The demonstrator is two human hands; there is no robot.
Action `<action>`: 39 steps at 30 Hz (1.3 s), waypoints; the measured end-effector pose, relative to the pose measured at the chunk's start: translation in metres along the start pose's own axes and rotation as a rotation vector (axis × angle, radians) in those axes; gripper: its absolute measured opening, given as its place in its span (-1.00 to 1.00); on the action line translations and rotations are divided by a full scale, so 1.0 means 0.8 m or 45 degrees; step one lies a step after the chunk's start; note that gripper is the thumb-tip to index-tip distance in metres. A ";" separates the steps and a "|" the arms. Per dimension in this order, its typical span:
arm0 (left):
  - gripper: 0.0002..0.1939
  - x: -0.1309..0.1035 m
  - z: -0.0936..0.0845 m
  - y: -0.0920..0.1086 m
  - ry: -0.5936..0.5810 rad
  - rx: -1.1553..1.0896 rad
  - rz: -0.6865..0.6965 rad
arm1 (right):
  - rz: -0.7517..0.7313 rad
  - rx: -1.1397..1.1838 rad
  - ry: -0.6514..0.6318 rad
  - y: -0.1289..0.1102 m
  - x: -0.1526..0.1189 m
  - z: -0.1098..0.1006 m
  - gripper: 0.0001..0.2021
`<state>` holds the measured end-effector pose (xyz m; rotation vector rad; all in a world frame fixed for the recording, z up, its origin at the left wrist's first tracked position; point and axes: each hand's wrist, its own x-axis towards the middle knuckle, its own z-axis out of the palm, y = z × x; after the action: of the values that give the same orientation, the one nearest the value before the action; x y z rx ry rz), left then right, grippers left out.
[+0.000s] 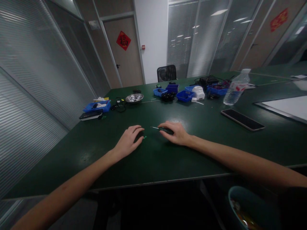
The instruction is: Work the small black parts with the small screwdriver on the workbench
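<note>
My right hand (176,133) is closed around the dark handle of a screwdriver (165,130), whose thin metal shaft points left over the green table (148,169). Left of its tip, my left hand (129,139) rests low over the tabletop with thumb and fingers apart and nothing seen between them. A small green piece (145,137) lies right beside the left thumb tip; whether the thumb touches it, I cannot tell.
Farther back are a metal bowl (134,98), blue trays (185,95) and black cables (120,103). A water bottle (237,88) and a phone (242,119) stand to the right. Below the front edge is a bin (231,195).
</note>
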<state>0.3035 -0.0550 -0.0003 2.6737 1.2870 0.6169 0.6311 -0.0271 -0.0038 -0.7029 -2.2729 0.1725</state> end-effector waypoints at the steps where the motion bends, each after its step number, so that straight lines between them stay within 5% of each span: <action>1: -0.49 -0.006 -0.003 0.005 -0.024 0.027 0.020 | -0.002 -0.054 -0.043 0.005 0.001 -0.003 -0.64; 4: -0.39 -0.027 -0.009 0.018 -0.189 0.089 0.045 | 0.037 -0.297 -0.258 0.030 0.004 -0.015 -0.61; 8: -0.35 -0.045 -0.010 0.022 -0.330 0.055 0.024 | 0.315 -0.406 -0.360 0.071 0.001 -0.024 -0.63; 15: -0.35 -0.023 -0.003 0.004 -0.264 0.011 0.007 | 0.346 -0.457 -0.385 0.075 -0.002 -0.020 -0.62; 20: -0.44 0.007 -0.002 0.000 -0.066 -0.060 -0.081 | 0.351 -0.446 -0.402 0.069 0.000 -0.022 -0.62; 30: -0.71 0.023 0.011 -0.013 -0.121 -0.276 -0.009 | 0.362 -0.453 -0.395 0.077 -0.002 -0.018 -0.61; 34: -0.70 0.019 -0.003 -0.057 -0.119 -0.219 -0.082 | 0.357 -0.442 -0.404 0.077 -0.002 -0.019 -0.61; 39: -0.63 -0.024 -0.057 -0.173 0.007 0.052 -0.437 | 0.346 -0.449 -0.380 0.076 -0.002 -0.019 -0.63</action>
<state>0.1744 0.0146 -0.0019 2.3943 1.7216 0.5558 0.6690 0.0215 -0.0133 -1.2435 -2.5114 0.0013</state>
